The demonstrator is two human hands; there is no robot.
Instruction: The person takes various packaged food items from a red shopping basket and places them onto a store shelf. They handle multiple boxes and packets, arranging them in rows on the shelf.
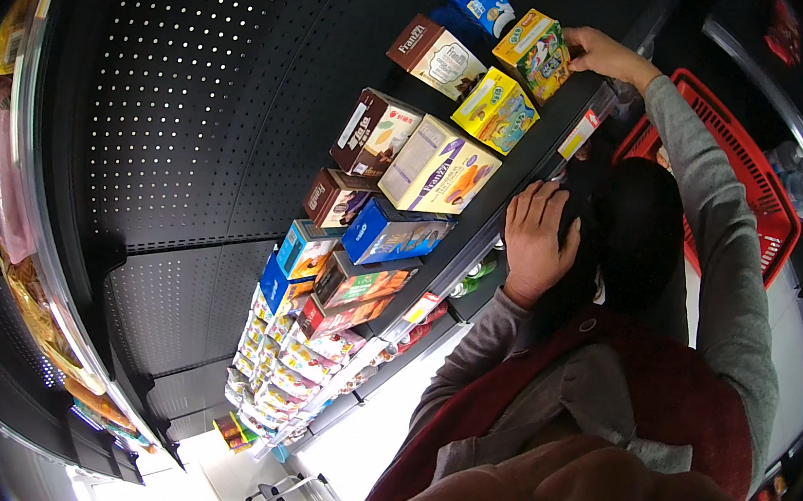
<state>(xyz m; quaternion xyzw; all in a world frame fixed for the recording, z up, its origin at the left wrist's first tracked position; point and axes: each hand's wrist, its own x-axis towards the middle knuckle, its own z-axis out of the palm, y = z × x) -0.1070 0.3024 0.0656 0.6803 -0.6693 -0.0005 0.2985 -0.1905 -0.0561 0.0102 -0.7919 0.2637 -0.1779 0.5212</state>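
My right hand (604,55) reaches to the far end of a dark shelf, its fingers gripping the near-right side of a yellow cartoon-printed snack box (537,53). Another yellow snack box (497,110) stands beside it. My left hand (541,234) is empty, palm down with fingers a little apart, by the shelf's front edge (480,233); whether it rests on the edge or my dark trousers cannot be told. Closest to it are a cream Franzzi cookie box (440,166) and a blue Oreo box (397,234).
More boxes share the shelf: a brown-and-cream Franzzi box (440,60), a blue box (479,2) and a dark brown box (373,134). Bagged snacks (297,371) line its lower-left end. A red shopping basket (738,154) stands at right. An upper shelf edge (33,197) curves along the left.
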